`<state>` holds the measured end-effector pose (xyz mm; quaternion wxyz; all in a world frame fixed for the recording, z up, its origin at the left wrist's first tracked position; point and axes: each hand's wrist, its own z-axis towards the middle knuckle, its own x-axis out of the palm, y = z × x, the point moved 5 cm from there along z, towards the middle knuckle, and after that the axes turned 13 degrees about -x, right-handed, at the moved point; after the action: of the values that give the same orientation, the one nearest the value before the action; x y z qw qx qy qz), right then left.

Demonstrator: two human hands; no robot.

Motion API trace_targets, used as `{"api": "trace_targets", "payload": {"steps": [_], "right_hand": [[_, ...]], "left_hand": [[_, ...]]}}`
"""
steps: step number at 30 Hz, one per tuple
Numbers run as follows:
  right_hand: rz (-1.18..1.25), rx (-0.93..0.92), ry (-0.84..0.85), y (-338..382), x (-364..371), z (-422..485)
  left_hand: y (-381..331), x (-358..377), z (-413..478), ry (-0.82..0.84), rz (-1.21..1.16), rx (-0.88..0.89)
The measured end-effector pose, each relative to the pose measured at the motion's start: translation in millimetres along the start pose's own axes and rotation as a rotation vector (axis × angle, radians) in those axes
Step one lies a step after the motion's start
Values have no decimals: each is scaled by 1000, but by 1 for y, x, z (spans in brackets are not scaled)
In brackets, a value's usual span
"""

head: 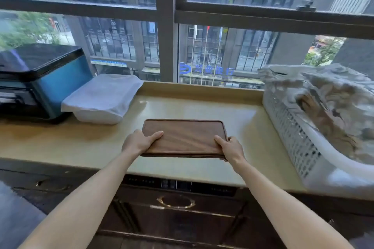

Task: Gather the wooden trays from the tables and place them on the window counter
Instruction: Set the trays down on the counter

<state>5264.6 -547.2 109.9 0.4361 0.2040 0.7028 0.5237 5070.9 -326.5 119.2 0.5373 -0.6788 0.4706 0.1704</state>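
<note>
Two hands on one wooden tray (185,137) near the worktop (202,111) front edge, left grip (139,142) and right grip (228,147) clasping its near corners, thumbs on top

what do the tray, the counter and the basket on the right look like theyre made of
Tray: dark wood, matte, with visible grain streaks. Counter: smooth beige stone or a stone-like composite, slightly glossy since it reflects window light. Basket: white plastic, judging by its moulded perforated wall.

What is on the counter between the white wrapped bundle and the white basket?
Only the wooden tray, held at its near corners by the left hand and right hand. The counter behind it is bare, seen in the head view.
</note>
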Motion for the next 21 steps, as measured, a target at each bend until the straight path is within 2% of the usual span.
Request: {"api": "trace_targets", "payload": {"steps": [12,21], "right_hand": [[-76,86,-90,-1,39,177],[-187,144,-140,-10,43,263]], "left_hand": [[-105,35,180,44,133,61],[-158,70,259,93,234,105]]}}
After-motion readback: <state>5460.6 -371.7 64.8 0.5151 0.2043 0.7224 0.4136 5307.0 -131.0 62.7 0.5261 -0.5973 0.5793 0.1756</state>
